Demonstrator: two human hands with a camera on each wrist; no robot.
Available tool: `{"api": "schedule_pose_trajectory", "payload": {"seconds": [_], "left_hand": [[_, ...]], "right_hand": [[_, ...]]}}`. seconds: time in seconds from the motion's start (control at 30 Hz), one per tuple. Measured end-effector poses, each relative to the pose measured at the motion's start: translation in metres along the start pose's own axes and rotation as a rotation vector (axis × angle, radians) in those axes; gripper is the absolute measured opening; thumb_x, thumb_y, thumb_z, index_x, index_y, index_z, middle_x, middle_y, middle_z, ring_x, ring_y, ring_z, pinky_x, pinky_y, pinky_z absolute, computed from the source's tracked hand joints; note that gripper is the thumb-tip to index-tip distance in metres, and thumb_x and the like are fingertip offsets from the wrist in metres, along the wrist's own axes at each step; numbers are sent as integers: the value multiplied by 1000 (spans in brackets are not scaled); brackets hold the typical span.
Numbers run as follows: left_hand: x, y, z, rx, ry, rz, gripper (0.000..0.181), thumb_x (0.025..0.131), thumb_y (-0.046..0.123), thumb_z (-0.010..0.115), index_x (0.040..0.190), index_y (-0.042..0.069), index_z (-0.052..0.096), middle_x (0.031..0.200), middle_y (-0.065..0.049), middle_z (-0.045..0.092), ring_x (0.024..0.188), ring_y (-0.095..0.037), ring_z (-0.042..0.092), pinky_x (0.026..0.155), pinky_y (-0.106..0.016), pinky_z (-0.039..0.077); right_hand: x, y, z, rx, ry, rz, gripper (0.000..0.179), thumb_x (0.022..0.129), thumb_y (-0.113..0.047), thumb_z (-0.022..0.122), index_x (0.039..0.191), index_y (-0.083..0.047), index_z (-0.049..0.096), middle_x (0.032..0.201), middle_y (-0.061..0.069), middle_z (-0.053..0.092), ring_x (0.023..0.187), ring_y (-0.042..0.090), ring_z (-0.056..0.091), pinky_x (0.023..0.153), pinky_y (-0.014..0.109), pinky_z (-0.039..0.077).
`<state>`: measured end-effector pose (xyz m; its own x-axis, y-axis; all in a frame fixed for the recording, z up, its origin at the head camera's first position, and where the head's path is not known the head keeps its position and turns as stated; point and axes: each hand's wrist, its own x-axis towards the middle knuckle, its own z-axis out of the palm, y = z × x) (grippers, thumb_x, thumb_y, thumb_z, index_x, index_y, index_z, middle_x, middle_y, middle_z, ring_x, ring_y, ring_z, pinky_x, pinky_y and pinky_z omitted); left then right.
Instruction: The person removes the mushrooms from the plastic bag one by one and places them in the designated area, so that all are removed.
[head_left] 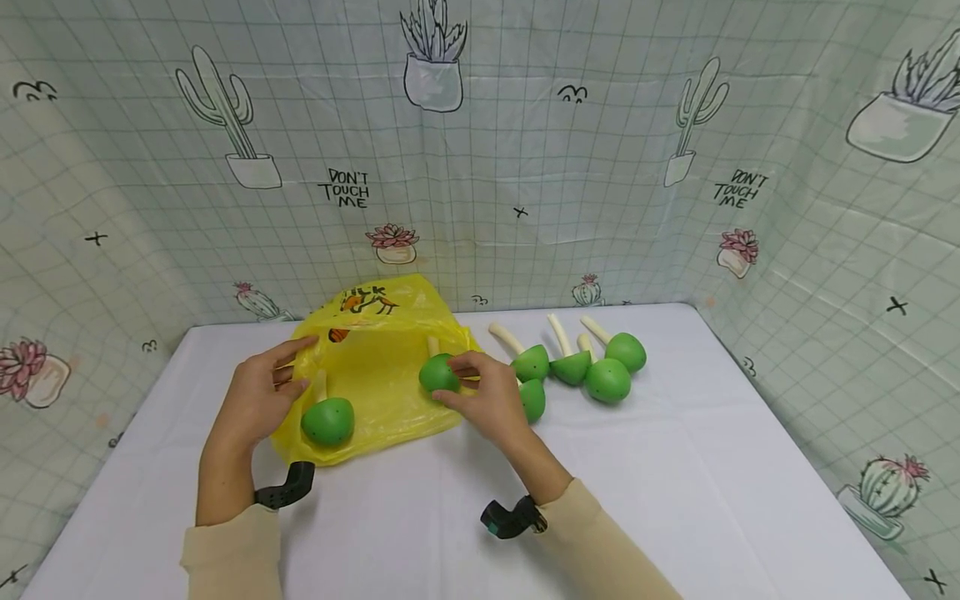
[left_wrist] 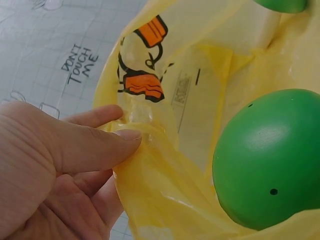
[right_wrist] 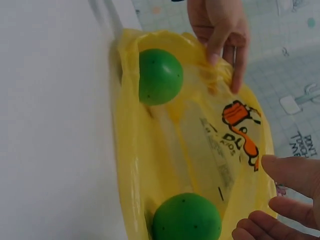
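Note:
A yellow plastic bag lies on its side with its mouth spread wide. My left hand pinches the bag's left edge between thumb and fingers, as the left wrist view shows. Just inside, beside that hand, rests a toy mushroom with a green cap. A second green-capped mushroom is at the bag's right side, its pale stem pointing inward. Close by its cap is my right hand; in the right wrist view the fingers are spread and apart from that cap.
Several more green-capped mushrooms with pale stems lie on the white table right of the bag. Behind the table hangs a grid-patterned cloth with cactus drawings. Each wrist wears a black camera mount.

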<state>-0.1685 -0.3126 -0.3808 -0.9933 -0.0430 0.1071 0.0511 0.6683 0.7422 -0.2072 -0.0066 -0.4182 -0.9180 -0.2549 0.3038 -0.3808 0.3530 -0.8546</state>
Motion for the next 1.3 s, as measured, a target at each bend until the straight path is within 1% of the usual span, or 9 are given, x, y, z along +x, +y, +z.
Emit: {"api": "schedule_pose_trajectory", "payload": {"seconds": [0.17, 0.3, 0.4, 0.47, 0.63, 0.8, 0.93, 1.13, 1.3], "left_hand": [[0, 0, 0, -4, 0, 0, 63, 98, -13, 62, 157, 4, 48, 159, -33, 39, 132, -52, 56, 101, -53, 54], [0, 1, 1, 1, -6, -17, 63, 98, -12, 61, 158, 5, 47, 160, -32, 38, 133, -52, 54, 104, -55, 53], [-1, 1, 0, 6, -6, -27, 63, 99, -11, 61, 158, 5, 47, 160, -32, 38, 133, -52, 54, 105, -57, 52], [-2, 1, 0, 6, -5, -31, 63, 98, -11, 61, 158, 5, 47, 160, -32, 38, 133, -53, 54, 105, -57, 52], [-1, 0, 1, 0, -13, -38, 63, 99, -11, 60, 158, 5, 47, 161, -32, 36, 135, -53, 52, 106, -58, 51], [0, 0, 1, -7, -17, -32, 63, 99, -11, 61, 158, 5, 47, 161, -32, 37, 135, -52, 53, 105, -57, 52], [1, 2, 1, -10, -16, -31, 63, 99, -11, 61, 158, 5, 47, 161, -32, 38, 134, -51, 54, 104, -54, 53], [1, 1, 1, 0, -11, -38, 63, 99, -11, 61, 158, 6, 47, 160, -31, 39, 133, -51, 55, 103, -54, 54], [1, 0, 0, 8, -10, -42, 62, 99, -11, 61, 158, 6, 48, 160, -32, 39, 134, -51, 54, 104, -55, 53]], "right_hand": [[1, -3, 9, 15, -22, -7, 40, 84, -6, 89, 118, 6, 71, 117, 19, 73, 110, 34, 71, 96, 38, 61], [1, -7, 17, 16, -42, 2, 44, 84, -8, 89, 121, 7, 70, 119, 20, 72, 111, 34, 70, 96, 36, 61], [2, -11, 24, 15, -52, 10, 46, 84, -9, 89, 123, 6, 69, 121, 20, 72, 111, 33, 70, 96, 37, 61], [3, -13, 29, 27, -57, 15, 48, 84, -9, 89, 124, 6, 69, 122, 20, 72, 112, 34, 70, 97, 41, 61], [4, -17, 39, 52, -68, 19, 47, 84, -7, 89, 124, 5, 69, 123, 20, 71, 112, 35, 69, 98, 45, 60], [5, -18, 48, 51, -77, 32, 47, 84, -10, 90, 124, 2, 70, 123, 17, 71, 113, 34, 69, 98, 41, 60], [6, -18, 55, 48, -89, 51, 49, 85, -11, 90, 127, 1, 69, 126, 17, 70, 115, 32, 68, 98, 39, 60], [7, -19, 68, 58, -112, 66, 56, 86, -12, 89, 134, 3, 66, 130, 19, 68, 117, 31, 67, 99, 36, 59], [7, -20, 79, 49, -121, 69, 56, 85, -13, 90, 133, 4, 67, 130, 19, 69, 117, 30, 68, 97, 32, 60]]}}
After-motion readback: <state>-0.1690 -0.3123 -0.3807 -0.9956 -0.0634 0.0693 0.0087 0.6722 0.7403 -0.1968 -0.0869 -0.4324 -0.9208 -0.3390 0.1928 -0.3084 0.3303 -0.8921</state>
